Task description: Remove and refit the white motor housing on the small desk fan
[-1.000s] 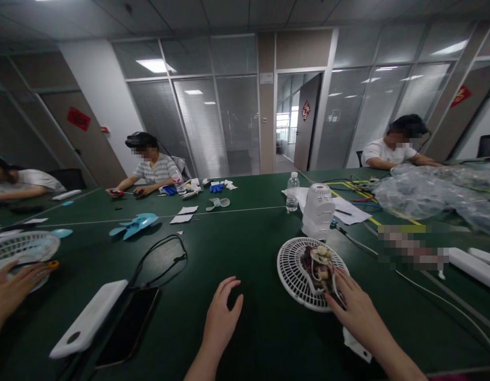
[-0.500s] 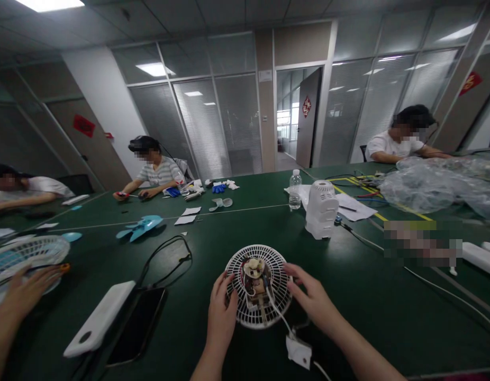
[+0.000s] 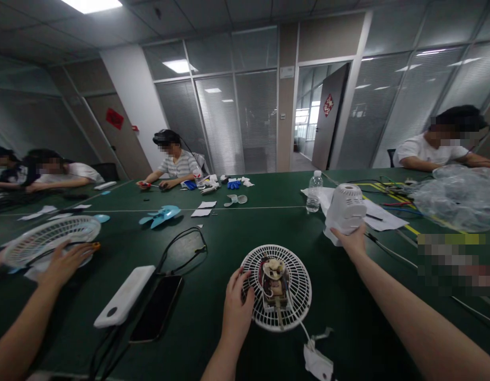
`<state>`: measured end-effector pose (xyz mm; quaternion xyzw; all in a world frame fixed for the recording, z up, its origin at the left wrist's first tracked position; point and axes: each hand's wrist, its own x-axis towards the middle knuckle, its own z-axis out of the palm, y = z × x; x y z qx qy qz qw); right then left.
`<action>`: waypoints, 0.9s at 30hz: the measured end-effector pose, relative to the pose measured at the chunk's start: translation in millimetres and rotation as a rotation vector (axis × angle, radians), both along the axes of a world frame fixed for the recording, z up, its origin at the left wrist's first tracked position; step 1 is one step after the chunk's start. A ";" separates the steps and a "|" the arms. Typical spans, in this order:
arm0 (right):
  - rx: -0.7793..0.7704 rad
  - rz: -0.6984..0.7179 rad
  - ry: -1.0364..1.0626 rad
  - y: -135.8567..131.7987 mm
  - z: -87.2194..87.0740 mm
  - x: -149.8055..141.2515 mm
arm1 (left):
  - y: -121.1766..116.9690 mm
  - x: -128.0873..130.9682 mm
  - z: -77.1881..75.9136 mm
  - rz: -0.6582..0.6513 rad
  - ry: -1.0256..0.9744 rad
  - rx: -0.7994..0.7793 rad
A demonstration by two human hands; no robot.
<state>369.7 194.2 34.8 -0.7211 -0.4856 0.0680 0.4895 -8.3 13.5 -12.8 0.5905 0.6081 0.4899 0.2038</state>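
1. Left hand (image 3: pixel 237 302) rests, fingers loosely parted, against the grille (image 3: pixel 301 283) on the table (image 3: pixel 207 323).
2. Right hand (image 3: pixel 351 244) grasps the white cover (image 3: pixel 345 208) low; likely light, stiff, slippery.
3. Wires (image 3: pixel 263 275) look fragile (lift by the rim).

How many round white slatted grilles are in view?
2. One grille is at the left hand, with wired parts on it; the other grille is at far left, partly behind a co-worker's hand. More may be hidden.
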 end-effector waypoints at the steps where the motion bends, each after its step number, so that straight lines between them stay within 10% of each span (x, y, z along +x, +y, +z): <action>1: -0.011 -0.011 0.027 3.1 -1.8 -2.5 | 0.1 -0.1 0.3 0.001 -0.005 -0.002; 7: -0.060 -0.042 0.152 15.5 -10.5 -28.5 | 0.2 1.1 2.7 0.007 -0.006 -0.022; 18: -0.152 0.405 0.137 23.7 -13.4 -135.5 | -0.8 3.5 6.9 0.015 -0.019 0.006; 27: -0.203 0.567 0.087 23.9 -3.5 -164.5 | 0.8 2.6 6.1 0.007 -0.042 -0.018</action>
